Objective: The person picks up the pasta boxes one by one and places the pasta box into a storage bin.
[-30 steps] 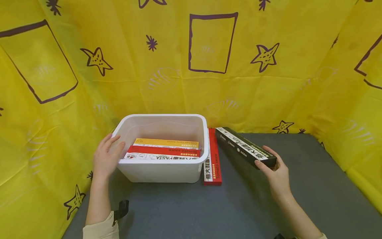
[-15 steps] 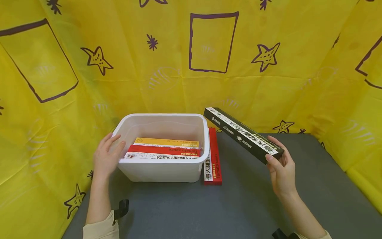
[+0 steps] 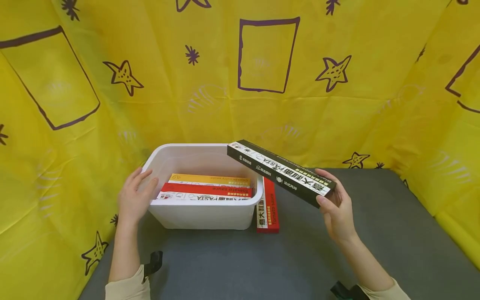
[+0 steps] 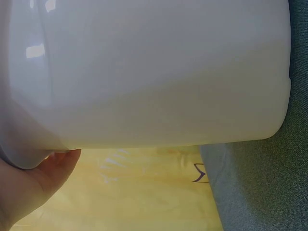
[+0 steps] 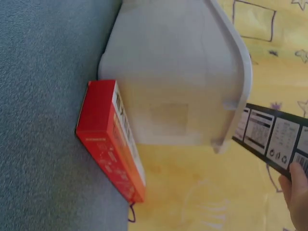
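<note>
My right hand (image 3: 339,212) grips the near right end of a long black pasta box (image 3: 279,171) with a white printed strip. The box is raised and tilted, its far end over the right rim of a white plastic bin (image 3: 202,216). In the right wrist view, the black box (image 5: 269,137) shows barcode panels, with thumb and fingers at its edge. My left hand (image 3: 136,196) holds the bin's left rim near the front corner; in the left wrist view, fingers (image 4: 60,168) tuck against the outer wall. Inside the bin lie a yellow box (image 3: 210,179) and a red tomato sauce pasta box (image 3: 208,189).
Another red tomato sauce pasta box (image 3: 271,208) stands on the dark grey table (image 3: 232,266), close against the bin's right side. A yellow patterned cloth (image 3: 180,112) hangs behind and along both sides.
My right hand first lifted the black pasta box from behind the red one, then carried it left until its far end came over the bin. My left hand stays on the rim.
</note>
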Available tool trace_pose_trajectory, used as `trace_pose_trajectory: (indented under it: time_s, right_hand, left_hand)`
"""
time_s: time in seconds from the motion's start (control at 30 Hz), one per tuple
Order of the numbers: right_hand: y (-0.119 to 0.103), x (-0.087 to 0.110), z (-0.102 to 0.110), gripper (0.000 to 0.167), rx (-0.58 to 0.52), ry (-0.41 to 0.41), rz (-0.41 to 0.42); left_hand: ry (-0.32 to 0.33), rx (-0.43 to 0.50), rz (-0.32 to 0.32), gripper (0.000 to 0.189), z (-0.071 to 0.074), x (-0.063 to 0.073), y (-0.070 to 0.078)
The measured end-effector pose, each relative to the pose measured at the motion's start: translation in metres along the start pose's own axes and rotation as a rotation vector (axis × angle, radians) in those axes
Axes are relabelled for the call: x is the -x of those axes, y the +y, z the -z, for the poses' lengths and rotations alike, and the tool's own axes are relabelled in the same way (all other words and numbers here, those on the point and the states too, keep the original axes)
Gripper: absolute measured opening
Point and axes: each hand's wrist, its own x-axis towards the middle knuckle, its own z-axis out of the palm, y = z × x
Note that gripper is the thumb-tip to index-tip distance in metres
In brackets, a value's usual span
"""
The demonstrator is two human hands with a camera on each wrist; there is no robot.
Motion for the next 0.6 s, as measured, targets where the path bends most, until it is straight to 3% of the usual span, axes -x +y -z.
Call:
trace_pose_trajectory:
  time_s: [0.23,0.47,0.6]
  right_hand:
    - [0.006,-0.005,-0.008,0.058,0.101,-0.076,-0.029]
    - [0.01,-0.015,-0.011,0.064,0.171,-0.197,-0.089]
    - [0.014,-0.024,-0.012,0.062,0.221,-0.206,-0.101]
  left_hand:
    - [0.01,-0.003,-0.012,0.05,0.0,0.0,0.0]
    - [-0.009,0.01,0.019,0.053,0.0,0.0,0.001]
    - [-0.007,0.01,0.012,0.052,0.0,0.0,0.0]
